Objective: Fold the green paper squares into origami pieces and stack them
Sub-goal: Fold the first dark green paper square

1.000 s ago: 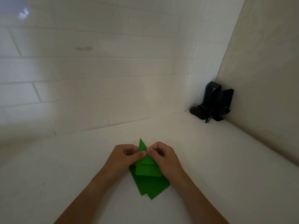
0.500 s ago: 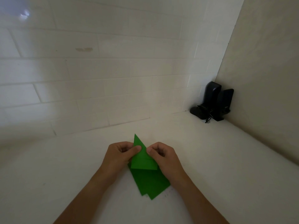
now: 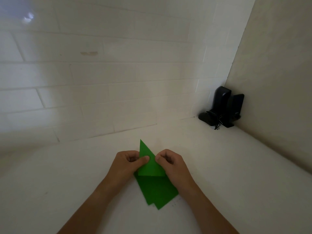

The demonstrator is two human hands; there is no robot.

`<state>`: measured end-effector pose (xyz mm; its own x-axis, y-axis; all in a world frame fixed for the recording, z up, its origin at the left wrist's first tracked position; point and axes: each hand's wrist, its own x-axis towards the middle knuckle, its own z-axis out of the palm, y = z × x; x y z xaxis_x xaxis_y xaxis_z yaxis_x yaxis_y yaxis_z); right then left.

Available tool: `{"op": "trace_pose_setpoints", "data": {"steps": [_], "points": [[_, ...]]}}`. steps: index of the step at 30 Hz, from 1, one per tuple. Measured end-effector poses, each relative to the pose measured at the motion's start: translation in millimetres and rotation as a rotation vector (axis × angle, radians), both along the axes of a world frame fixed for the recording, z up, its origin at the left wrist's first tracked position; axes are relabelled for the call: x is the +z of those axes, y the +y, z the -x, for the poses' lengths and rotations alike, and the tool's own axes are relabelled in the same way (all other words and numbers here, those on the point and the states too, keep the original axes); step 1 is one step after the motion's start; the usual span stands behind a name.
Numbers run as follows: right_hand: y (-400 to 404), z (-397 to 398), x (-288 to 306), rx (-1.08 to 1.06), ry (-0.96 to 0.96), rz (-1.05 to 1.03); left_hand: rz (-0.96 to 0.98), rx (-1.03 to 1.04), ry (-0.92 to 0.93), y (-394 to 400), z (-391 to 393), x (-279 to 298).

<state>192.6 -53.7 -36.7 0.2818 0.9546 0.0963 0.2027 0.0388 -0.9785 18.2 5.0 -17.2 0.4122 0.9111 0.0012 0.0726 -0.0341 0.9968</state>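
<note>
The white counter (image 3: pixel 211 166) ran back to a tiled wall (image 3: pixel 101 81), with two dark upright devices (image 3: pixel 224 107) tucked in the far right corner, well apart from my work. Close in front of me lay the stack of green paper (image 3: pixel 157 191), flat on the counter, its lower corners pointing back toward my body between my forearms.

Above that stack I held the folded green piece (image 3: pixel 148 164), a tall triangle. Its long axis ran away from me, the sharp tip far and a little to the left, the straight base near me and lying over the top edge of the stack. My left hand (image 3: pixel 128 163) pinched its left slope, the thumb lying across the face of the paper and the curled fingers behind. My right hand (image 3: pixel 170 163) sat just beside the right slope with fingers curled in; the thumb and forefinger met at the paper's edge, so I judged it a pinch too, though the contact was too small to see cleanly.

Both hands were level with the middle of the triangle, neither nearer than the other. The tip stood free beyond my fingers. I judged that any next crease would have to follow that far-to-near centre line, which sat between my two thumbs.
</note>
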Motion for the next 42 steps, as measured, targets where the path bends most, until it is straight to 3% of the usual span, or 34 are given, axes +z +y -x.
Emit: {"op": "trace_pose_setpoints", "data": {"steps": [6,14,33,42], "points": [[-0.8,0.2,1.5,0.031,0.02,-0.021,-0.029,-0.132,0.048,-1.4,-0.8,-1.6],[-2.2,0.9,2.5,0.124,-0.074,-0.014,-0.102,0.057,-0.084,5.4,-0.8,-1.8],[-1.6,4.1,2.0,0.094,-0.064,0.011,-0.046,0.061,-0.19,7.6,-0.2,-1.4],[-0.2,0.1,-1.7,-0.007,0.014,-0.018,-0.061,-0.096,0.028,0.7,-2.3,-2.1]]}}
